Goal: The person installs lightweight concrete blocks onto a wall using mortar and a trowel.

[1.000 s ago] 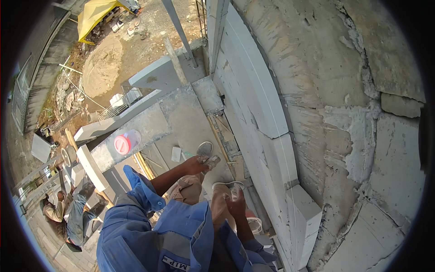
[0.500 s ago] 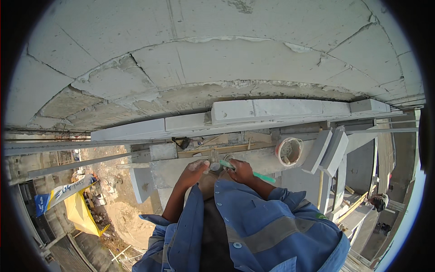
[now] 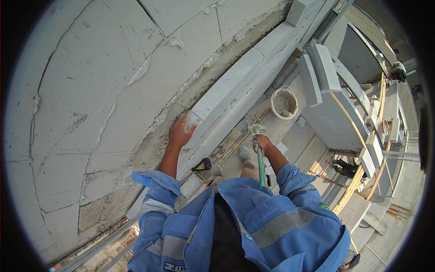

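Observation:
My left hand [image 3: 179, 132] is at the near end of a long light grey block [image 3: 226, 85] lying along the wall ledge. Its fingers lie over the corner and its thumb is on the nearer side, gripping that end. Low in front of my body, my right hand [image 3: 261, 143] is wrapped round the green handle of a hammer [image 3: 261, 170], close below the head. The mortar-smeared hammer head points away from me, and the handle end hangs back toward my jacket.
A white bucket [image 3: 284, 103] with grey mortar stands beyond the hammer. Upright grey blocks [image 3: 325, 68] and bamboo poles [image 3: 349, 119] are to the right. A black tool [image 3: 202, 164] lies by my shoes [image 3: 244, 153]. Other people [image 3: 398, 72] are at the far right.
My view has turned to the right along the wall. My left hand has left the hammer head and gone to the block's end. The right hand still holds the hammer, now lower and apart from the left.

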The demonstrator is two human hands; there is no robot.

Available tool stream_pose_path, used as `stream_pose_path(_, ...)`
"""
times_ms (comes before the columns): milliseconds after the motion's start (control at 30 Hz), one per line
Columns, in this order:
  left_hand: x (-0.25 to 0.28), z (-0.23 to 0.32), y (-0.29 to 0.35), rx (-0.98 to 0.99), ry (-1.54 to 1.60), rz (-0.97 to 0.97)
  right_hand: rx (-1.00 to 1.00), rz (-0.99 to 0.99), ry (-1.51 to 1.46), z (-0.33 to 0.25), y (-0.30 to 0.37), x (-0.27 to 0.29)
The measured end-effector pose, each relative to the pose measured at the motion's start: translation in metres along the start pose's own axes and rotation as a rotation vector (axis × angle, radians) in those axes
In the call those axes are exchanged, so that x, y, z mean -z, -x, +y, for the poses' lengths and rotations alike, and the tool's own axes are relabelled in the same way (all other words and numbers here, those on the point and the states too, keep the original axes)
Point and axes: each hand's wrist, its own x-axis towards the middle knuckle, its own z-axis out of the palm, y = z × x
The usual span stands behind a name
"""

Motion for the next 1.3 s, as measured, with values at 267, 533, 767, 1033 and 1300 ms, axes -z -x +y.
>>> stream_pose_path(267, 0.000, 0.009, -0.008, -0.118, 0.034, 0.028, 0.000, -0.139, -0.660, 0.026, -0.018, -0.120)
stream_pose_path(533, -0.003, 0.010, -0.009, -0.095, 0.004, 0.032, -0.026, -0.024, -0.638, 0.045, -0.009, -0.201)
stream_pose_path(767, -0.002, 0.008, -0.008, -0.114, 0.035, 0.054, 0.239, 0.124, -0.139, 0.083, 0.017, -0.173)
stream_pose_path(1033, -0.006, -0.002, -0.007, -0.094, 0.043, 0.065, 0.862, 0.261, 0.675, 0.041, 0.118, -0.158)
stream_pose_path(1300, 0.001, 0.004, -0.011, -0.024, 0.120, 0.031, 1.064, 0.215, 0.912, 0.013, 0.132, -0.165)
